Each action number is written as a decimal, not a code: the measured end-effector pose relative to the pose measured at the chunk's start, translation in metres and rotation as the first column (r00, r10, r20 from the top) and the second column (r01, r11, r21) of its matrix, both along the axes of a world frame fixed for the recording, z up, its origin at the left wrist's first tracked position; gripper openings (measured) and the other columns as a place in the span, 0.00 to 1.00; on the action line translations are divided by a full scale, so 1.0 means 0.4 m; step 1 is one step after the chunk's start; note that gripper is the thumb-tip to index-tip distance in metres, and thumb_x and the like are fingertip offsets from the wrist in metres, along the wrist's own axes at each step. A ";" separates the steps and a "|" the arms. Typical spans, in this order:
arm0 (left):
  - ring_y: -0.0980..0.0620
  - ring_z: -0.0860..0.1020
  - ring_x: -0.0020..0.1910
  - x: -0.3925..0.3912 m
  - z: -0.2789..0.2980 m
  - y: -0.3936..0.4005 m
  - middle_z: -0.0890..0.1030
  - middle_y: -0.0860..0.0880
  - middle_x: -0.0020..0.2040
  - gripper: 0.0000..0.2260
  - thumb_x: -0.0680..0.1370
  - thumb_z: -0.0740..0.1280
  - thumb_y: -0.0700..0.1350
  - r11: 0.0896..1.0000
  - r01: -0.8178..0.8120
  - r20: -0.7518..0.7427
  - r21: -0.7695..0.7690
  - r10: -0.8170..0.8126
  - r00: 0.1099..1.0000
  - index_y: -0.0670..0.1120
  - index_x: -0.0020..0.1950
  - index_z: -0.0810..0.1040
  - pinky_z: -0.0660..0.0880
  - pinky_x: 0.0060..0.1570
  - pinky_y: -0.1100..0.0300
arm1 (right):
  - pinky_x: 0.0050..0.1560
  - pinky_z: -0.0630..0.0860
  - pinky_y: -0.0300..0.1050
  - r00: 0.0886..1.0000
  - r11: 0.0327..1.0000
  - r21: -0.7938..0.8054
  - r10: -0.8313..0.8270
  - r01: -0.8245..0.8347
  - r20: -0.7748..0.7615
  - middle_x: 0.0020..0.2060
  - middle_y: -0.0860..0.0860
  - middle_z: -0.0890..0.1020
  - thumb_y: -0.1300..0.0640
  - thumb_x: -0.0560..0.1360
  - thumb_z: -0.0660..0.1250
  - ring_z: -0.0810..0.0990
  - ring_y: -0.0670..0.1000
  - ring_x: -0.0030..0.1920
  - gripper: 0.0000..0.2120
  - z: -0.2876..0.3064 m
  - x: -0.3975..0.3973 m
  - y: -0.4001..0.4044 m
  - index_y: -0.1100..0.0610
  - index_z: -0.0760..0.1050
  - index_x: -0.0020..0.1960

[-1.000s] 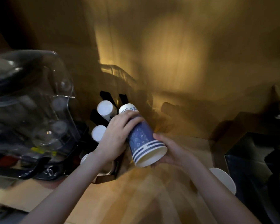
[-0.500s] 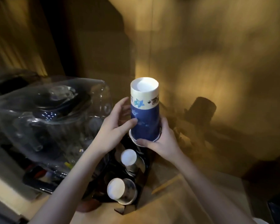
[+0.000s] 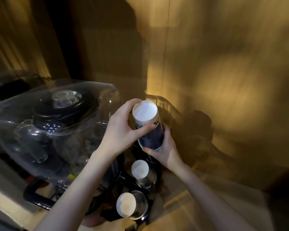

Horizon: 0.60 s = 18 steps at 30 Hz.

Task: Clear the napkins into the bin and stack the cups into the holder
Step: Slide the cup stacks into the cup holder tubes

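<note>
Since half a second ago the blue paper cup has tipped a little toward the camera and dropped lower, so its white base now faces up at us more squarely. Both hands moved with it. It's upside down, rim pointing down over the far end of the black cup holder.

Left hand is wrapped around the upper part of the cup, thumb across the near side and fingers curling over the far edge of the base. Right hand cups the lower rim from the right and underneath, fingers closed on it. Honestly can't tell if the rim is already touching the holder or just above it, since the hands cover that bit.

Nearer to us in the holder are two more upside-down cups: the middle cup and the near cup, both with shiny sleeves around them, kind of blurry.

On the left sits a big clear plastic cover over some dark appliance, hard to make out through the glare. Everything rests on a wooden counter; the right side is smeared shadow.
</note>
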<state>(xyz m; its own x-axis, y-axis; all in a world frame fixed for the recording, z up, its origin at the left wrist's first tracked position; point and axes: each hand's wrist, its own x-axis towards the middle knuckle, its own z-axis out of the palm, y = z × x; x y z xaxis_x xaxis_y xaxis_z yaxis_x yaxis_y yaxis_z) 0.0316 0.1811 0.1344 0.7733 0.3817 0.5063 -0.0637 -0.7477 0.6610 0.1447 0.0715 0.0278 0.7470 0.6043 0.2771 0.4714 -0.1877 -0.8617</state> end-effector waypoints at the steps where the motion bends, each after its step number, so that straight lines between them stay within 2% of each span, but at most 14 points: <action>1: 0.67 0.71 0.54 0.004 -0.001 0.003 0.73 0.63 0.55 0.28 0.66 0.74 0.54 1.000 -0.016 -0.001 0.009 0.016 1.000 0.53 0.63 0.68 0.69 0.54 0.72 | 0.64 0.71 0.42 1.000 1.000 -0.023 -0.003 0.003 0.009 0.68 0.52 0.69 0.54 0.62 0.79 0.69 0.50 0.68 0.47 -0.003 0.004 0.004 0.52 0.54 0.72; 4: 0.59 0.72 0.58 0.015 -0.004 0.011 0.73 0.60 0.55 0.28 0.66 0.74 0.50 0.999 -0.049 0.001 -0.004 0.049 0.999 0.51 0.63 0.69 0.72 0.59 0.60 | 0.66 0.69 0.45 0.998 0.996 -0.076 -0.036 0.040 0.058 0.69 0.53 0.68 0.53 0.63 0.78 0.68 0.51 0.69 0.47 -0.005 0.013 0.015 0.52 0.53 0.72; 6: 0.56 0.73 0.61 0.024 -0.013 0.012 0.74 0.58 0.57 0.29 0.66 0.75 0.49 0.999 -0.054 -0.008 0.005 0.054 0.999 0.49 0.65 0.69 0.70 0.61 0.59 | 0.67 0.69 0.47 0.993 0.993 -0.091 -0.072 0.081 0.098 0.68 0.54 0.67 0.53 0.63 0.78 0.66 0.52 0.69 0.45 -0.005 0.023 0.016 0.54 0.55 0.72; 8: 0.58 0.71 0.62 0.036 -0.030 0.011 0.76 0.54 0.60 0.32 0.66 0.76 0.48 0.997 -0.067 -0.024 0.032 0.067 0.997 0.48 0.67 0.68 0.66 0.63 0.64 | 0.69 0.68 0.52 0.984 0.988 -0.132 -0.059 0.082 0.167 0.68 0.55 0.67 0.50 0.64 0.76 0.64 0.53 0.70 0.42 -0.005 0.029 0.011 0.56 0.58 0.71; 10: 0.59 0.70 0.63 0.049 -0.056 0.011 0.75 0.51 0.65 0.34 0.66 0.76 0.48 0.996 -0.082 -0.066 0.027 0.084 0.994 0.48 0.68 0.67 0.60 0.59 0.73 | 0.69 0.67 0.50 0.973 0.987 -0.146 -0.036 0.071 0.226 0.67 0.57 0.68 0.48 0.65 0.74 0.64 0.54 0.70 0.40 -0.008 0.032 0.002 0.59 0.60 0.70; 13: 0.53 0.72 0.65 0.076 -0.100 0.013 0.76 0.49 0.66 0.33 0.66 0.76 0.48 0.996 -0.091 -0.141 -0.005 0.090 0.986 0.48 0.68 0.67 0.60 0.56 0.74 | 0.65 0.65 0.43 0.967 0.988 -0.112 -0.073 0.104 0.245 0.66 0.56 0.71 0.50 0.67 0.74 0.66 0.53 0.68 0.36 0.002 0.033 -0.011 0.59 0.62 0.69; 18: 0.52 0.72 0.64 0.112 -0.158 0.012 0.76 0.49 0.64 0.32 0.67 0.75 0.46 0.996 -0.080 -0.216 -0.047 0.068 0.974 0.48 0.68 0.67 0.61 0.53 0.75 | 0.61 0.69 0.46 0.936 0.979 -0.146 -0.088 0.145 0.341 0.59 0.54 0.78 0.51 0.68 0.72 0.71 0.52 0.63 0.29 0.020 0.045 -0.023 0.58 0.69 0.65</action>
<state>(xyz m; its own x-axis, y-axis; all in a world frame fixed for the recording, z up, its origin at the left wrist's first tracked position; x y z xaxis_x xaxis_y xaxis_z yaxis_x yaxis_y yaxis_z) 0.0764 0.1859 0.0713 0.8299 0.4648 0.3087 0.1379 -0.7069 0.6937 0.1628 0.0621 0.0358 0.6979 0.5770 0.4243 0.6907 -0.3855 -0.6118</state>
